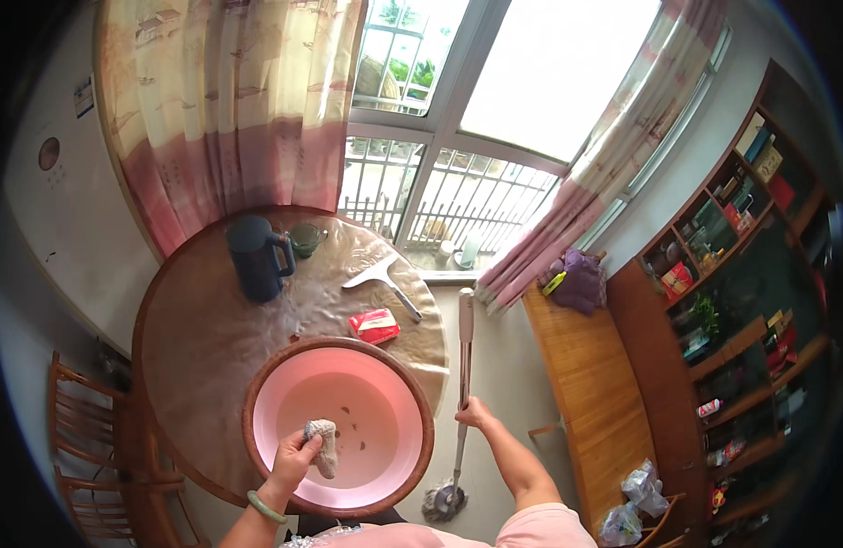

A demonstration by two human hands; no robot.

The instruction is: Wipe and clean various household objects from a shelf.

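My left hand (293, 458), with a pale green bangle on its wrist, pinches a crumpled greyish cloth (322, 447) between thumb and fingers. The cloth hangs over a large round basin (400, 363) with a pink inside and a brown rim. Cloudy liquid and several small dark bits show inside the basin. To the right, my right hand (474, 413) is closed around the pole of a mop (463, 365). The mop stands nearly upright, its grip at the top and its grey stringy head (444, 501) on the floor.
The round table (202, 365) under a clear cover bears a dark jug (255, 260), a glass cup (305, 240), a white squeegee (381, 276) and a red packet (374, 326). A wooden bench (590, 384) and shelves stand right, chairs (91, 429) left, windows ahead.
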